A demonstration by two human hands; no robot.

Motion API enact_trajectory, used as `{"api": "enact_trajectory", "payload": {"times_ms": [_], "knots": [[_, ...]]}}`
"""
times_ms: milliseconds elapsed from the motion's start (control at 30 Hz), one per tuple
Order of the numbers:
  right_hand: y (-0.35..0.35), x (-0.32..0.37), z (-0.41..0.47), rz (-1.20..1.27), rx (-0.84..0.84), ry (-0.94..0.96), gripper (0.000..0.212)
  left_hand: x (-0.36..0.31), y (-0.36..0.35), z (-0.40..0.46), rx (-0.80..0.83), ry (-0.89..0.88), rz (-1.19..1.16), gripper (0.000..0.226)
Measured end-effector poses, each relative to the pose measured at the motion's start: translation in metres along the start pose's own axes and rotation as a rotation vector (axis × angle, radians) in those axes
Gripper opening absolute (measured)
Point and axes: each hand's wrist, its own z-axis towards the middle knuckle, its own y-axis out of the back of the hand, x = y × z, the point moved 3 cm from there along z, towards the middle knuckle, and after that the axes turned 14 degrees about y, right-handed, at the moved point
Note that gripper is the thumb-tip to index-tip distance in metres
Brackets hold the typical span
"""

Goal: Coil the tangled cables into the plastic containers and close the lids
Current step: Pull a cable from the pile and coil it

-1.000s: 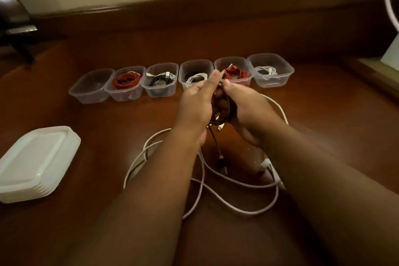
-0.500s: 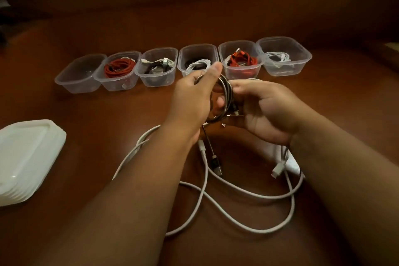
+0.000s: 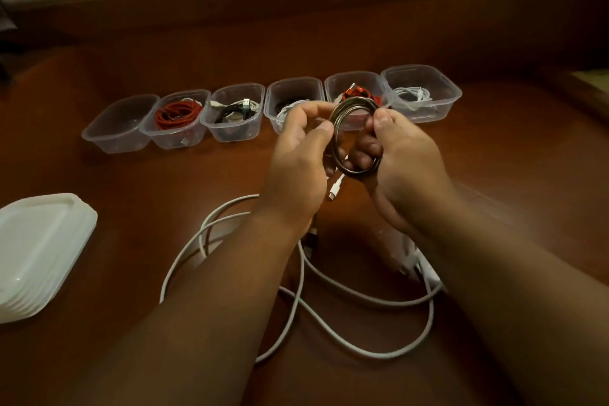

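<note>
Head view: the dark braided cable (image 3: 354, 138) is now a full round coil held upright between both hands, above the middle of the bench (image 3: 131, 208). Half a second ago it was a narrower, half-hidden bundle with a tail hanging down; now the loops stand open and clear, and only a short white plug end dangles below at 6 o'clock of the coil. The left hand (image 3: 298, 155) pinches the coil's 9 o'clock side between thumb and fingers, so its grip is clenched on the cable. The right hand (image 3: 398, 155) grasps the 3 to 5 o'clock side, fingers curled through the ring.

That suggests the winding of this cable is nearly done and it is about ready to go into a tub. Of the six tubs in the row at 12 o'clock, the leftmost tub (image 3: 115, 128) looks empty; the other five hold cables, red, black or white.

The white cable (image 3: 329, 330) lies uncoiled in loose loops on the bench at 6 o'clock, under the forearms, so it is not yet dealt with. The stack of lids (image 3: 36, 254) sits at 9 o'clock; no tub is lidded.
</note>
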Motion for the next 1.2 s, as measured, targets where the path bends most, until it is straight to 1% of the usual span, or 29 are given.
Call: {"api": "enact_trajectory", "payload": {"times_ms": [67, 167, 267, 400, 500, 533, 600, 633, 700, 767, 833, 900, 967, 1000, 1067, 1100, 1133, 1167, 1200], "knots": [[0.001, 0.002, 0.002, 0.1, -0.02, 0.014, 0.032, 0.001, 0.0, 0.0, 0.015, 0.001, -0.016, 0.023], [0.004, 0.002, 0.005, 0.121, -0.033, 0.024, 0.031, 0.002, 0.003, 0.002, -0.063, -0.054, 0.025, 0.02], [0.006, 0.002, 0.006, -0.009, 0.001, 0.065, 0.031, 0.0, 0.007, 0.002, -0.158, -0.139, 0.172, 0.022], [0.006, 0.001, 0.005, -0.149, 0.021, 0.102, 0.032, 0.0, 0.006, -0.003, -0.151, -0.069, 0.075, 0.022], [0.005, 0.0, 0.004, -0.191, 0.018, 0.134, 0.033, 0.0, 0.002, -0.008, -0.077, -0.017, -0.018, 0.027], [0.006, 0.001, 0.003, -0.231, 0.017, 0.154, 0.032, 0.0, 0.0, -0.01, -0.044, -0.006, -0.035, 0.026], [0.006, 0.002, 0.002, -0.346, 0.02, 0.187, 0.031, 0.002, -0.001, -0.009, -0.042, -0.004, 0.0, 0.017], [0.007, 0.001, 0.002, -0.405, 0.026, 0.203, 0.03, 0.004, -0.001, -0.007, -0.059, 0.011, 0.003, 0.02], [0.006, 0.002, 0.001, -0.507, 0.053, 0.259, 0.027, 0.008, 0.002, -0.003, -0.062, 0.089, -0.06, 0.026], [0.005, 0.003, 0.001, -0.569, 0.078, 0.302, 0.025, 0.01, 0.002, -0.001, 0.018, 0.192, -0.173, 0.026], [0.006, 0.005, 0.003, -0.62, 0.089, 0.306, 0.025, 0.008, 0.001, -0.002, 0.162, 0.29, -0.282, 0.023], [0.007, 0.006, 0.006, -0.751, 0.132, 0.327, 0.026, 0.007, 0.002, -0.003, 0.273, 0.37, -0.37, 0.02], [0.008, 0.003, 0.009, -0.839, 0.181, 0.328, 0.029, 0.007, 0.004, -0.003, 0.333, 0.411, -0.446, 0.023], [0.008, 0.001, 0.01, -0.833, 0.188, 0.309, 0.029, 0.007, 0.005, -0.003, 0.345, 0.403, -0.452, 0.025], [0.008, -0.002, 0.011, -0.78, 0.188, 0.238, 0.027, 0.008, 0.004, -0.003, 0.331, 0.355, -0.406, 0.031], [0.008, -0.003, 0.01, -0.74, 0.178, 0.202, 0.027, 0.008, 0.004, -0.002, 0.298, 0.33, -0.372, 0.038], [0.009, -0.004, 0.01, -0.695, 0.158, 0.177, 0.028, 0.008, 0.004, -0.001, 0.247, 0.307, -0.334, 0.042], [0.01, -0.003, 0.01, -0.659, 0.132, 0.165, 0.028, 0.008, 0.005, 0.0, 0.188, 0.264, -0.278, 0.041], [0.012, -0.002, 0.011, -0.654, 0.11, 0.175, 0.029, 0.007, 0.008, 0.001, 0.113, 0.182, -0.169, 0.037]]}}
